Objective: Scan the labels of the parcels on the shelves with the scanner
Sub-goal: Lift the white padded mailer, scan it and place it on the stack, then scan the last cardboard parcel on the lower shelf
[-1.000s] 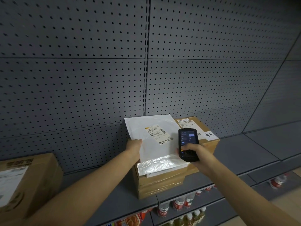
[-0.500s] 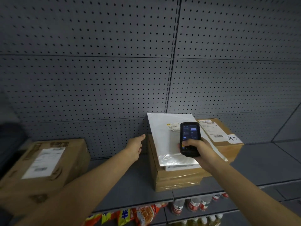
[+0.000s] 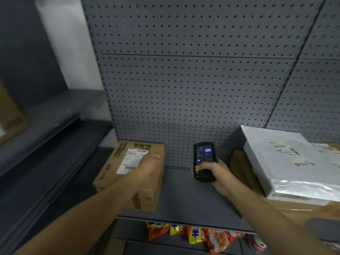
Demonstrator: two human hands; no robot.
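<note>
Scanner point(image 3: 203, 161) upright in right hand point(image 3: 214, 171), fingers curled round its lower half, screen lit and facing me. I take the cardboard box point(image 3: 128, 178) as my landmark: scanner sits to its right, apart from it, above bare shelf point(image 3: 189, 197). Box label point(image 3: 131, 160) faces up. Left hand point(image 3: 149, 165) reaches over the box top, just right of the label, fingers extended and holding nothing; blur hides whether it touches the cardboard. Further right of the box, past the scanner, a white mailer parcel point(image 3: 287, 162) lies on a brown box point(image 3: 303, 208). Open shelf runs between the two boxes. Pegboard wall point(image 3: 193, 85) closes the back. Snack packets point(image 3: 202, 236) hang below the shelf's front edge.
</note>
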